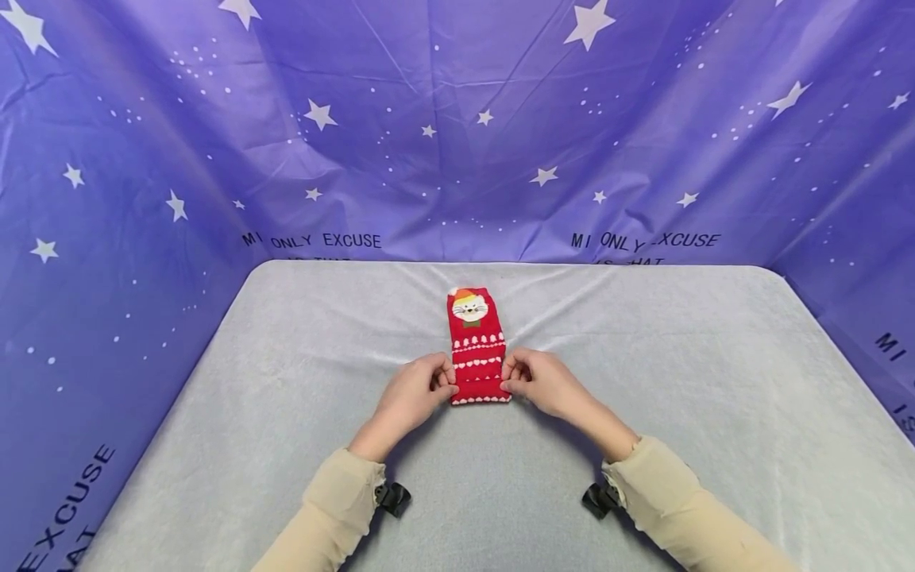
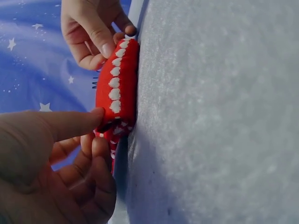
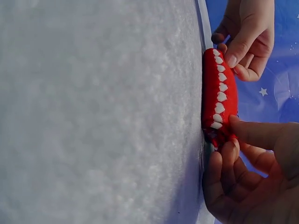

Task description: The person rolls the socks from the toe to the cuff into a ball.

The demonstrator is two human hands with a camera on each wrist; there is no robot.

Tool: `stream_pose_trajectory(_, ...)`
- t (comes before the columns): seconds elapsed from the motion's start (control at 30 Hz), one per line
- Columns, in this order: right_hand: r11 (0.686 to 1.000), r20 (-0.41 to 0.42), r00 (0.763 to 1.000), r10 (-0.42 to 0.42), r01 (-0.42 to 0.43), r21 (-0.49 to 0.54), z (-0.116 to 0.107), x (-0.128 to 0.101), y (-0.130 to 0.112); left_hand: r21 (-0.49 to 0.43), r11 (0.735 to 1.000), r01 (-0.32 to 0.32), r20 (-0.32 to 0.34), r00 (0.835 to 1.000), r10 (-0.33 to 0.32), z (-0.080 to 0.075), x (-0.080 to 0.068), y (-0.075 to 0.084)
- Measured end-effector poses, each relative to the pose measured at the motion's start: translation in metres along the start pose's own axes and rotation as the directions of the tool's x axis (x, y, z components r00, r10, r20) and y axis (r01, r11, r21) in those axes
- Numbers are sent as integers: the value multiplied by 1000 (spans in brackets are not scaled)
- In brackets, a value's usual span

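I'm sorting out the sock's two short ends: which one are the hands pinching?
The near end of the red sock, edged with white scallops; left hand and right hand pinch its corners. The far end, untouched, shows the cat face.

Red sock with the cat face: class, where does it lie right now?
In the head view the red sock lies mid-table on the grey cloth, its near end pinched between the left hand and right hand.

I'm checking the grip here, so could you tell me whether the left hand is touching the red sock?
Touching. In the left wrist view, the left hand pinches the near corner of the red sock between thumb and fingers.
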State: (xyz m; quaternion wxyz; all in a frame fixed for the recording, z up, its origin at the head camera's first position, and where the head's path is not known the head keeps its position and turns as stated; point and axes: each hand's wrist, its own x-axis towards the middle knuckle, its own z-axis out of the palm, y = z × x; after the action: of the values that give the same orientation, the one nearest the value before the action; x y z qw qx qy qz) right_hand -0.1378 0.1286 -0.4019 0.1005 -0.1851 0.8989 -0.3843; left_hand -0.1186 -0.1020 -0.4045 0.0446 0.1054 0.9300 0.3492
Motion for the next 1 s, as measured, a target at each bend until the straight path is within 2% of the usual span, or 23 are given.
stream_pose_trajectory(0.17,997,-5,998,-67,67,-30,0,-2,0,13,997,-75,5,997,75,1,-2,-1)
stream_pose_trajectory(0.4,991,3,993,-118,118,-60,0,-4,2,0,996,-86,50,995,86,1,-3,-4)
stream_pose_trajectory(0.73,980,18,991,-129,131,-147,3,1,1,163,982,-92,120,990,72,4,1,1)
stream_pose_trajectory(0.87,969,10,988,-154,153,-196,5,3,0,191,978,-82,104,993,63,5,3,3)
stream_pose_trajectory(1.0,967,-28,989,-148,138,-214,6,5,0,186,978,-94,49,995,87,4,4,3)
